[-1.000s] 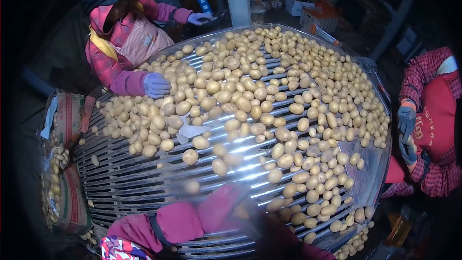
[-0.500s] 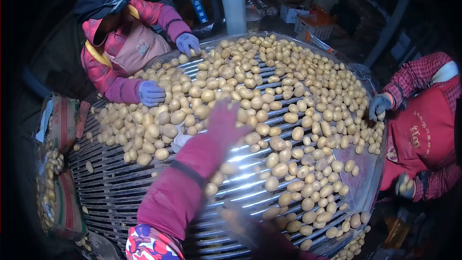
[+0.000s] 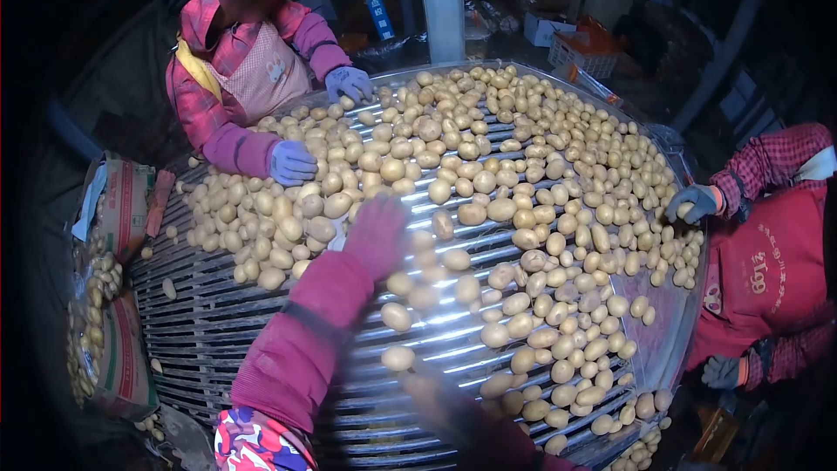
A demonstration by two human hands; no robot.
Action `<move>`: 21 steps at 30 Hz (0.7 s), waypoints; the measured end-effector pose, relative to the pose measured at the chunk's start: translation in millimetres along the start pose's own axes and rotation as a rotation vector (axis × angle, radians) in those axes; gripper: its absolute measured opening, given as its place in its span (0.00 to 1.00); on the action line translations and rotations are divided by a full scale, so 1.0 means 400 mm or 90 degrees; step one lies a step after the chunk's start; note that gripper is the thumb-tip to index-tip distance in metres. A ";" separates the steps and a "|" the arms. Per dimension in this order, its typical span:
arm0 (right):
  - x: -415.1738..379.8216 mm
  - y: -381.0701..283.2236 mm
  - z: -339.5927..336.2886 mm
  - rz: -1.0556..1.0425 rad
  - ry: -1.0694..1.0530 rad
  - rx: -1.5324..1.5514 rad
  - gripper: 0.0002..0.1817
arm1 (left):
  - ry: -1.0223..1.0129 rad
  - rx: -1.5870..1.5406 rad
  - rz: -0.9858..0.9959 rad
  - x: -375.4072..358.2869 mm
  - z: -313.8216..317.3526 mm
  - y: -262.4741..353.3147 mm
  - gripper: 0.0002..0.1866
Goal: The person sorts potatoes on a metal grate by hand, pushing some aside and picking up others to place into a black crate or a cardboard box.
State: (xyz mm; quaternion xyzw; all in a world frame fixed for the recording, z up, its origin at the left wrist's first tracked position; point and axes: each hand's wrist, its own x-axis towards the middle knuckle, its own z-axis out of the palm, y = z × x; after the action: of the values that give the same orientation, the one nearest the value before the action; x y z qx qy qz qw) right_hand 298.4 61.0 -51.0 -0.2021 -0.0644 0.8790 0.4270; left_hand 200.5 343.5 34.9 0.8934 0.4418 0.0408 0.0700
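Note:
My left hand [image 3: 378, 228], in a pink glove and smeared by motion, is over the left-hand heap of potatoes [image 3: 283, 225] on the slatted metal table [image 3: 218, 331]. Just right of it, several blurred potatoes [image 3: 425, 269] are rolling over the shiny bars. My right hand [image 3: 433, 397] is a dark blur low in the middle, its fingertips close to a single potato [image 3: 398, 358]. Motion hides the fingers of both hands. Further right, a scattered spread of potatoes [image 3: 558, 340] lies near the right hand.
A co-worker in a pink apron [image 3: 266, 70] handles potatoes at the far left. Another person in a red apron [image 3: 767, 253] holds a potato at the right edge. Potato-filled sacks [image 3: 122, 209] stand at the left; a metal post [image 3: 441, 9] rises behind the table.
My left hand has drawn back toward me and slightly left, and potatoes have rolled across the bars beside it. My right hand is slightly lower. The right co-worker now holds a potato in the upper hand.

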 end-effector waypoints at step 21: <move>-0.010 -0.020 0.046 0.012 0.046 -0.030 0.53 | -0.025 -0.192 -0.043 -0.036 0.058 -0.023 0.34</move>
State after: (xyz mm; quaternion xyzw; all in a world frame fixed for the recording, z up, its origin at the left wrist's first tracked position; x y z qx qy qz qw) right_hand 298.8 64.0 -31.0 -0.2443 -0.0673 0.8733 0.4162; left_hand 187.9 335.4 10.3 0.8580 0.4592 0.0867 0.2134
